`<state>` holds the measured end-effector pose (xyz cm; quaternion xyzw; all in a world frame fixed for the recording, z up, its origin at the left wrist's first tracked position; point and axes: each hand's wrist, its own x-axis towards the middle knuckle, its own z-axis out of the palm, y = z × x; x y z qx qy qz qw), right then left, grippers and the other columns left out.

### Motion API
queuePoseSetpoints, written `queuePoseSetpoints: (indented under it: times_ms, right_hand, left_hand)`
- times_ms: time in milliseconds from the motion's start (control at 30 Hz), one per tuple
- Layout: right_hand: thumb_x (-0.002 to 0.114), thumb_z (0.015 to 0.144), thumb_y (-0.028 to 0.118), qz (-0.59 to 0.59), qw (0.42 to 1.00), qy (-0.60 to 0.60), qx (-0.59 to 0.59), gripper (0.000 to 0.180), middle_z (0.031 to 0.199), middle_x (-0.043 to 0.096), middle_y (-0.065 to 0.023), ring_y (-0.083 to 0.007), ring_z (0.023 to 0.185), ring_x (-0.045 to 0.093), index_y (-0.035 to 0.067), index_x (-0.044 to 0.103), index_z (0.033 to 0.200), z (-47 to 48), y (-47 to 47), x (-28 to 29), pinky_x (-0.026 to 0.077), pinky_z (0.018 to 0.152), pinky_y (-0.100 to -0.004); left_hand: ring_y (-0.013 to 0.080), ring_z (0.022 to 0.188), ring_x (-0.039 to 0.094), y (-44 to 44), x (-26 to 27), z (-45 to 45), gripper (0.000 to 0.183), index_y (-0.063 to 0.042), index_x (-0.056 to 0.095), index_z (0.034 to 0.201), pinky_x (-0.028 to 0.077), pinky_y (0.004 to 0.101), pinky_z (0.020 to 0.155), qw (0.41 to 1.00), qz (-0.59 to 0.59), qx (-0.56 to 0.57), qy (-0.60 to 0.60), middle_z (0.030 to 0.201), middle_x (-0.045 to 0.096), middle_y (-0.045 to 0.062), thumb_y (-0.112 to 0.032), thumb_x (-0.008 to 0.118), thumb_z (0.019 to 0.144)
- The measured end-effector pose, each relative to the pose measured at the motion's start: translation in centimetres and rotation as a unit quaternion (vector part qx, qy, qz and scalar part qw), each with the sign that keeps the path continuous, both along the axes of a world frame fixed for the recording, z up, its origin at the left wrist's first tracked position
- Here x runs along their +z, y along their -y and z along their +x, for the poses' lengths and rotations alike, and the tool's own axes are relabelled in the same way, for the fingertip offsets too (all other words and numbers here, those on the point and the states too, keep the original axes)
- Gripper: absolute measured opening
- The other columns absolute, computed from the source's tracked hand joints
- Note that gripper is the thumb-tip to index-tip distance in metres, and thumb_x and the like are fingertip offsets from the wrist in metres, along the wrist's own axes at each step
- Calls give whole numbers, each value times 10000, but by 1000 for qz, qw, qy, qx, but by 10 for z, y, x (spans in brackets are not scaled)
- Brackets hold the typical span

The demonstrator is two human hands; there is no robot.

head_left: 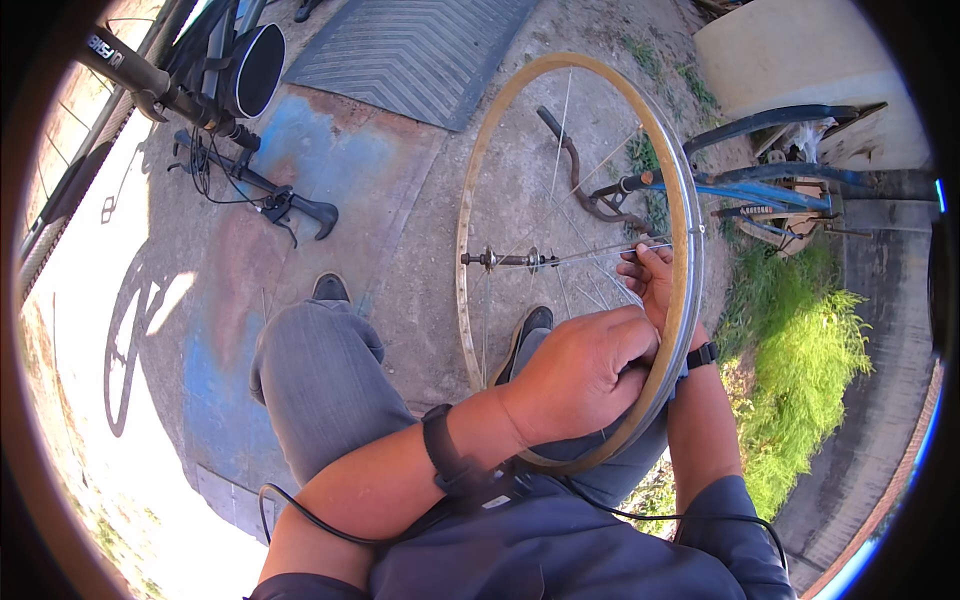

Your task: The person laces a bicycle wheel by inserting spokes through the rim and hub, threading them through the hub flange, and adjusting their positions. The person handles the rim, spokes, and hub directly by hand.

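A bicycle wheel rim [466, 217], tan on its side and silver outside, stands upright against my lap. Only some thin metal spokes [557, 154] are laced between it and the hub [514, 260]. My left hand [585, 371] is curled closed at the rim's near right part, and its fingertips are partly hidden there. Something dark shows between thumb and forefinger, too little to name. Reaching round behind the rim, my right hand [651, 281] pinches a spoke [611, 253] between thumb and fingers, close to the rim's right side.
A blue bicycle frame [795, 196] lies to the right, beside green plants [802, 390]. At upper left are a handlebar with brake levers [274, 202] and a seatpost [142, 79]. A ribbed mat [420, 56] covers ground ahead. A black cable [660, 517] crosses my lap.
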<state>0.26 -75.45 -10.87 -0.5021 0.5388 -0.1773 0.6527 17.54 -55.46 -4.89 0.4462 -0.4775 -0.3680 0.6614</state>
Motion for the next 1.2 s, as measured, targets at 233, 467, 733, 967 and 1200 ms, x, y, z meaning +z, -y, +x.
queuePoseSetpoints:
  times_ms: [233,467,733,967,1200]
  right_hand:
    - [660,1008,194,6,999,-7,46,206,1020,730,-133,-199,849,720,32,634,1133,-11,-13,17,577,672,-302]
    - [654,1006,337,4,995,-90,54,461,1018,725,-147,-185,827,711,-35,599,1272,-21,-34,55,575,734,-303]
    - [571,1032,423,-244,947,3,210,578,1143,658,-119,-186,1022,640,-56,551,1354,-2,-105,135,502,905,-312]
    - [676,949,214,-395,898,-44,190,315,1064,669,-150,-289,960,664,5,633,1181,33,-126,132,512,845,-364]
    - [620,969,130,-370,912,-13,178,260,1049,687,-154,-233,941,666,-37,618,1168,38,-130,129,513,853,-339]
  left_hand:
    - [368,773,619,1,-2,-1,162,-61,619,884,498,431,664,1000,-6,4,3,861,612,120,-26,741,784]
    - [383,809,635,2,-1,-1,162,-62,613,914,511,461,671,999,-24,6,24,893,629,124,-35,710,788]
    - [368,807,637,5,0,-5,146,-70,616,920,515,457,664,996,-19,21,80,883,621,113,-49,703,804]
    - [338,784,678,5,-5,-18,192,-64,658,936,546,384,652,988,-48,110,93,912,662,119,4,733,773]
    - [325,806,697,0,-4,-18,196,-52,674,943,564,347,691,982,-54,128,128,975,695,131,54,723,786]
